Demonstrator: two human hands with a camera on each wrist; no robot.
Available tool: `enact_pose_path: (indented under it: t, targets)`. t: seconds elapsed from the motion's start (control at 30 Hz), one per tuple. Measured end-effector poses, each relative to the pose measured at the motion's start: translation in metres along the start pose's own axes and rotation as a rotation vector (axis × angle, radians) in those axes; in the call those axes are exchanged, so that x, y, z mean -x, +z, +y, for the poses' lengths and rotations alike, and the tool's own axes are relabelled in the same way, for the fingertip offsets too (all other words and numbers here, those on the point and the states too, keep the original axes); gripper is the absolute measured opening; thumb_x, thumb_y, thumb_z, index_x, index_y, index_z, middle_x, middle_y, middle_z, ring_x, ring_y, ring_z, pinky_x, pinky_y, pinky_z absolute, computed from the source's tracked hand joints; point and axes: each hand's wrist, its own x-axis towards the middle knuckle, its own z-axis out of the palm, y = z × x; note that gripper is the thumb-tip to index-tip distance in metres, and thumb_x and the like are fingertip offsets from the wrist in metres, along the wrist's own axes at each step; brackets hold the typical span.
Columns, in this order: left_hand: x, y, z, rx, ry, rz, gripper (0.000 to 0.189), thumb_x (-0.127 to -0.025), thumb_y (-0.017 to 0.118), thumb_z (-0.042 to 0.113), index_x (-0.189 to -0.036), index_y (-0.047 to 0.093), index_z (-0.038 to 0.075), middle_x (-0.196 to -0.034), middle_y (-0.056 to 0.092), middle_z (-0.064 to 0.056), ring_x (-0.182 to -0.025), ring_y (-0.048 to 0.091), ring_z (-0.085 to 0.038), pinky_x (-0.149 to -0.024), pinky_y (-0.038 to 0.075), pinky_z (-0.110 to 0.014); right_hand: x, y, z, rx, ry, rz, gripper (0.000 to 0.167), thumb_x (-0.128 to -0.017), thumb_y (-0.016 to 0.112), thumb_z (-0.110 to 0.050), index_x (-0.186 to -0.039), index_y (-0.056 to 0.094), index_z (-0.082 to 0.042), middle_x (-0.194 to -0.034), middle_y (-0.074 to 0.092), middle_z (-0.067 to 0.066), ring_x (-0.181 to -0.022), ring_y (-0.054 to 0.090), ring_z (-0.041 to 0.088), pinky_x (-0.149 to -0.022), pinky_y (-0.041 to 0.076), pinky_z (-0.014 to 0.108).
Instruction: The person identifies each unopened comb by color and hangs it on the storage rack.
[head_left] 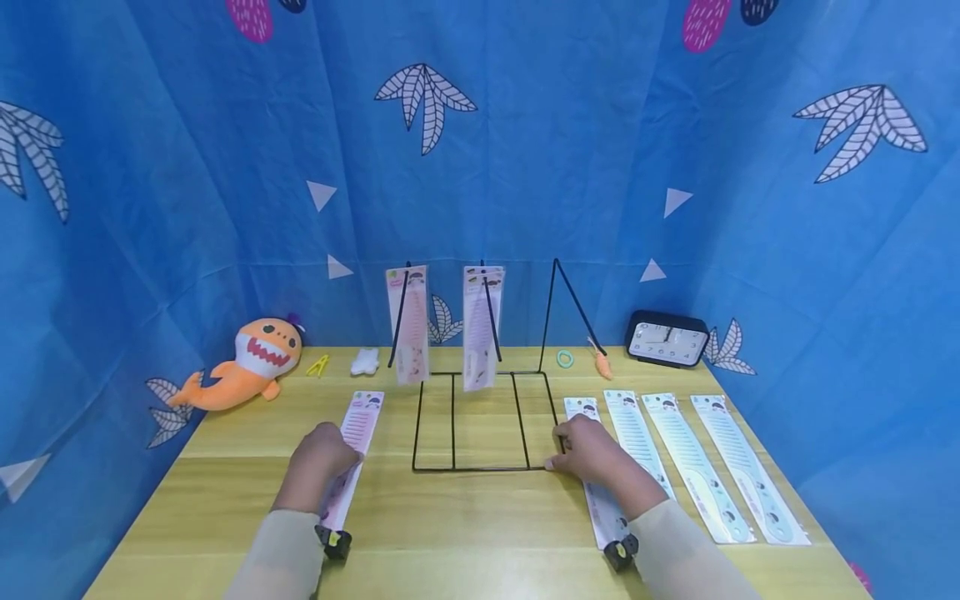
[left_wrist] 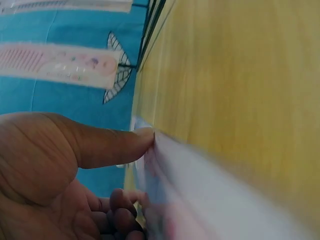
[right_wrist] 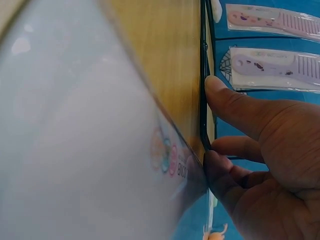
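On the left, my left hand (head_left: 322,458) pinches a pink comb in a clear package (head_left: 363,417) by its side edge. The left wrist view shows the thumb (left_wrist: 115,146) on that edge, the package blurred and close. My right hand (head_left: 596,450) grips the front right corner of a black wire display rack (head_left: 480,470), with thumb and fingers at the wire. Under that hand lies a packaged blue comb (head_left: 581,407), partly hidden. From the rack's hooks hang a packaged pink comb (head_left: 408,333) on the left and packaged purple combs (head_left: 478,342) in the middle.
Several packaged blue combs (head_left: 693,467) lie at the right. Along the back are an orange shark plush (head_left: 255,362), a yellow clip (head_left: 318,365), a white item (head_left: 365,361), a teal ring (head_left: 565,358), a small orange carrot-shaped item (head_left: 603,364) and a black clock (head_left: 667,339).
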Motion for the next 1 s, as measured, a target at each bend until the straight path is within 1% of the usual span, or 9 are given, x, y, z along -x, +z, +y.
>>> enact_pose_path:
  t: [0.1,0.3,0.47,0.57,0.67,0.73,0.8,0.9,1.0]
  targets:
    - [-0.002,-0.003,-0.003,0.027,-0.014,-0.014,0.047,-0.095,0.076,0.019,-0.121,0.059,-0.016,-0.101,0.066,-0.025,-0.09,0.066,-0.036,-0.075,0.061,-0.047,0.001,0.0,0.0,-0.012,0.001,0.0,0.055,-0.089,0.093,-0.027,-0.132,0.075,0.001,-0.124,0.071,0.021,-0.111,0.065,0.029,-0.109,0.057,0.056]
    - [-0.001,-0.004,-0.009,0.038,0.026,-0.017,0.052,-0.093,0.076,0.019,-0.124,0.057,-0.018,-0.104,0.066,-0.028,-0.092,0.066,-0.038,-0.079,0.062,-0.051,0.003,0.0,-0.001,-0.011,0.014,0.003,0.058,-0.088,0.093,-0.026,-0.135,0.074,0.002,-0.125,0.071,0.021,-0.115,0.066,0.031,-0.11,0.057,0.057]
    - [0.002,-0.006,-0.017,0.061,0.024,-0.011,0.064,-0.092,0.076,0.019,-0.129,0.044,-0.022,-0.111,0.062,-0.036,-0.098,0.066,-0.044,-0.088,0.063,-0.057,0.003,0.003,0.0,-0.008,-0.003,0.009,0.054,-0.087,0.094,-0.026,-0.13,0.076,0.001,-0.118,0.071,0.019,-0.105,0.064,0.027,-0.105,0.059,0.055]
    - [0.004,-0.009,-0.022,0.073,0.029,-0.017,0.058,-0.096,0.068,0.015,-0.13,0.039,-0.022,-0.112,0.061,-0.038,-0.1,0.065,-0.045,-0.09,0.062,-0.058,0.003,0.005,0.0,-0.001,-0.001,0.013,0.053,-0.087,0.094,-0.028,-0.129,0.077,-0.001,-0.114,0.07,0.016,-0.1,0.061,0.024,-0.101,0.059,0.052]
    - [0.005,-0.012,-0.026,0.084,0.055,-0.016,0.044,-0.096,0.056,0.006,-0.129,0.043,-0.021,-0.111,0.063,-0.035,-0.099,0.065,-0.043,-0.086,0.062,-0.057,0.003,0.004,-0.001,-0.006,-0.006,0.017,0.054,-0.087,0.094,-0.027,-0.13,0.076,0.001,-0.11,0.069,0.015,-0.097,0.059,0.024,-0.095,0.059,0.05]
    - [0.005,-0.013,-0.028,0.082,0.075,-0.017,0.042,-0.095,0.051,0.001,-0.131,0.046,-0.02,-0.116,0.063,-0.035,-0.102,0.064,-0.043,-0.088,0.06,-0.057,0.003,0.003,-0.001,-0.009,-0.007,0.021,0.056,-0.087,0.095,-0.026,-0.131,0.076,0.002,-0.111,0.07,0.015,-0.098,0.06,0.024,-0.096,0.059,0.051]
    - [0.003,-0.014,-0.029,0.1,0.09,-0.02,0.046,-0.093,0.048,-0.002,-0.137,0.047,-0.017,-0.125,0.062,-0.036,-0.107,0.064,-0.044,-0.092,0.059,-0.059,0.004,0.002,-0.002,-0.012,-0.009,0.022,0.057,-0.087,0.095,-0.025,-0.131,0.075,0.004,-0.114,0.07,0.018,-0.101,0.061,0.026,-0.1,0.059,0.053]
    - [0.002,-0.016,-0.029,0.155,0.092,-0.032,0.051,-0.096,0.047,-0.002,-0.146,0.045,-0.013,-0.139,0.058,-0.037,-0.115,0.063,-0.044,-0.095,0.057,-0.059,0.004,0.0,-0.002,-0.005,-0.004,0.025,0.06,-0.087,0.095,-0.026,-0.134,0.074,0.005,-0.122,0.071,0.021,-0.109,0.064,0.027,-0.107,0.058,0.056]
    - [0.001,-0.02,-0.029,0.22,0.071,-0.047,0.051,-0.101,0.047,0.0,-0.152,0.042,-0.007,-0.144,0.056,-0.035,-0.116,0.063,-0.042,-0.094,0.057,-0.055,0.004,-0.001,-0.002,-0.01,-0.003,0.02,0.059,-0.087,0.094,-0.025,-0.133,0.074,0.005,-0.12,0.071,0.02,-0.106,0.063,0.027,-0.105,0.059,0.055]
